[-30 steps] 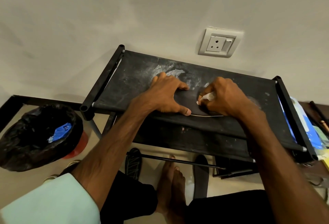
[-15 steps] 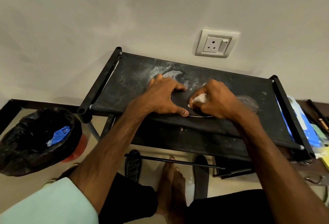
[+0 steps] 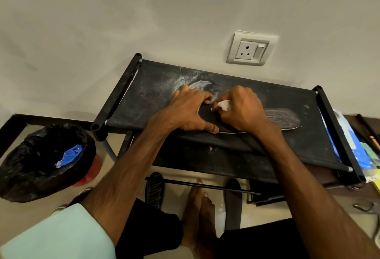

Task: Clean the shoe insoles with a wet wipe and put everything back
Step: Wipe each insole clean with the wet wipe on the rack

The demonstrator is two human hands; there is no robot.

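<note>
**A:** Left hand pose?
**B:** Left hand [image 3: 191,112] is palm down on the dark insole [image 3: 281,117]. Fingers are spread and arched, with the tips bearing on the far edge and the thumb stretched along the near edge. It presses and does not grip. The forearm enters from lower left, with a pale green sleeve [image 3: 55,236] ending near the elbow.

**A:** Right?
**B:** Right hand [image 3: 240,112] is just beside the left, knuckles up. Its fingers are curled tight round a bunched white wet wipe [image 3: 224,104]. The wipe pokes out on the thumb side, against the insole's top face and close to the left index finger. The forearm enters from lower right.

**A:** Where does the insole lie?
**B:** Flat on the top fabric shelf [image 3: 156,98] of a black rack [image 3: 117,102], along the front edge, with a pale rim showing on the near side. One end is hidden under both hands. The other sticks out to the right, past the right wrist.

**A:** Any writing?
**B:** There is a faint outlined logo on the exposed end, but I can't read it. A blue wrapper [image 3: 70,156] in the black-lined bin [image 3: 41,156] left of the rack carries a small mark, too small to read. The blue packet [image 3: 349,149] at the rack's right end has nothing legible. The wall socket [image 3: 251,50] above is three-pin with a switch.

**A:** On the floor?
**B:** A bare foot [image 3: 200,207] with a dark sole-shaped piece on either side. I can't tell whether they are insoles or slippers.
</note>
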